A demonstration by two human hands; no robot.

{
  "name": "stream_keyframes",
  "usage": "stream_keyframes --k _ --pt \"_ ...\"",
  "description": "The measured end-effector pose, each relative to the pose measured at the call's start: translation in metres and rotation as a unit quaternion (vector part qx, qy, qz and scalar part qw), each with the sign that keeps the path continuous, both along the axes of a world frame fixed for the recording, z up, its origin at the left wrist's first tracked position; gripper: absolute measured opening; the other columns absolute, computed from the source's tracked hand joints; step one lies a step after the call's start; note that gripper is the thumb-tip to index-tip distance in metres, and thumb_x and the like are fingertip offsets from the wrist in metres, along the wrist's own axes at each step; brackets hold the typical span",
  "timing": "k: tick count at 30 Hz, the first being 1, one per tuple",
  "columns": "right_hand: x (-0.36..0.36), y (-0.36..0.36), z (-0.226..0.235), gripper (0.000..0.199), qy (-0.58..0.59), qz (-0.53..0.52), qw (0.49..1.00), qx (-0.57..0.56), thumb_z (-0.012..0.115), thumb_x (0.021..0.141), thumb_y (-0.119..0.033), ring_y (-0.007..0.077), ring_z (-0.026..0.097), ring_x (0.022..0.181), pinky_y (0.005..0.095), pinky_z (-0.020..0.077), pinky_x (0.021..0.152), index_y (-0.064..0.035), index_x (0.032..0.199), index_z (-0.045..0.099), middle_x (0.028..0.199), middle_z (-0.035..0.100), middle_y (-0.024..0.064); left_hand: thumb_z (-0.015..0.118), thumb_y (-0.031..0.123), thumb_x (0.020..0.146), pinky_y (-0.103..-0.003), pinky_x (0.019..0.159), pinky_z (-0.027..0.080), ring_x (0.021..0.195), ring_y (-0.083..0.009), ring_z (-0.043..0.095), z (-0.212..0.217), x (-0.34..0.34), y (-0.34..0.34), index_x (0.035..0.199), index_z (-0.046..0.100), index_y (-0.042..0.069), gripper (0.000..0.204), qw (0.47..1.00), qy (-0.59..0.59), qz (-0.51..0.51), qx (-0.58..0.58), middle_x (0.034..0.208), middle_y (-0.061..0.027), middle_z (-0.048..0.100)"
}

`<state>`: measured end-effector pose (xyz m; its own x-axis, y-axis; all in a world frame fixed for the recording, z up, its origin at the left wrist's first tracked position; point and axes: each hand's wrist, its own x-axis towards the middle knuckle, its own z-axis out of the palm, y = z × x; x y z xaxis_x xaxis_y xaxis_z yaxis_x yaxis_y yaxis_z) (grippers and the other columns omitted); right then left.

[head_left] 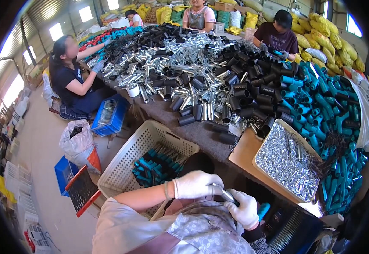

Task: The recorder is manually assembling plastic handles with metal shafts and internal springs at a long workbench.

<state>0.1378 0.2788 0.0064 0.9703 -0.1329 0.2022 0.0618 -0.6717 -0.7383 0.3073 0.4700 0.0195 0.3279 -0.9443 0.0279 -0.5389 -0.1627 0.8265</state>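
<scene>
In a white glove, my left hand (197, 185) is closed with its fingertips on one end of a short silver metal tube (227, 195), above my lap. My right hand (244, 208), also in a white glove, is closed round a teal-handled piece whose teal end (263, 209) sticks out beyond the palm. The silver tube runs between the two hands; whether it is joined to the teal piece is hidden by my fingers. To the left of my hands stands a beige perforated basket (127, 156), with teal-and-black handled tools with metal shafts (152, 169) lying in it.
Silver tubes (138, 70), black sleeves (260, 91) and teal handles (320, 101) pile across the table. A tray (258, 158) of small metal parts sits at its right edge. Blue bins (110, 116) and a white sack (76, 144) stand left. Several people work round the table.
</scene>
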Motion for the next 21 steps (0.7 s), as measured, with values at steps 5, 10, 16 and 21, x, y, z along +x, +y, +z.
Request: stream_keyframes --k 5,10,16,21 --pt "-0.004 -0.005 -0.003 0.041 0.011 0.014 0.999 0.05 0.076 0.08 -0.023 0.0388 0.07 0.081 0.042 0.0566 0.074 -0.0062 0.118 0.072 0.089 0.071 0.0206 0.068 0.014 0.084 -0.038 0.097 0.05 0.115 -0.0284 0.059 0.019 -0.012 -0.005 0.112 0.073 0.013 0.029 0.943 -0.256 -0.105 -0.184 0.114 -0.0079 0.064" --pt "-0.006 -0.003 0.005 0.039 0.031 0.008 0.999 0.021 0.074 0.083 -0.024 0.0393 0.07 0.084 0.0424 0.0562 0.075 -0.006 0.118 0.071 0.091 0.071 0.0205 0.07 0.02 0.091 -0.038 0.084 0.055 0.093 -0.0298 0.068 0.013 -0.006 -0.008 0.115 0.071 0.007 0.027 0.997 0.072 0.02 0.026 0.101 -0.0116 0.069" --pt "-0.004 -0.009 0.003 0.04 0.024 0.006 0.999 0.025 0.072 0.087 -0.026 0.039 0.07 0.088 0.0435 0.0563 0.077 -0.0071 0.122 0.07 0.095 0.071 0.0204 0.075 0.017 0.081 -0.04 0.083 0.054 0.093 -0.0313 0.066 0.024 -0.013 -0.01 0.105 0.074 0.01 0.026 0.966 -0.216 0.004 -0.143 0.106 -0.0091 0.068" --pt "-0.006 -0.006 -0.001 0.041 0.007 0.017 1.0 -0.008 0.073 0.086 -0.03 0.0383 0.07 0.086 0.0438 0.0567 0.076 -0.0079 0.121 0.07 0.095 0.072 0.0191 0.067 0.012 0.089 -0.038 0.084 0.055 0.089 -0.0293 0.068 0.012 -0.018 -0.005 0.11 0.073 0.005 0.023 0.998 0.016 0.024 -0.059 0.098 -0.0121 0.069"
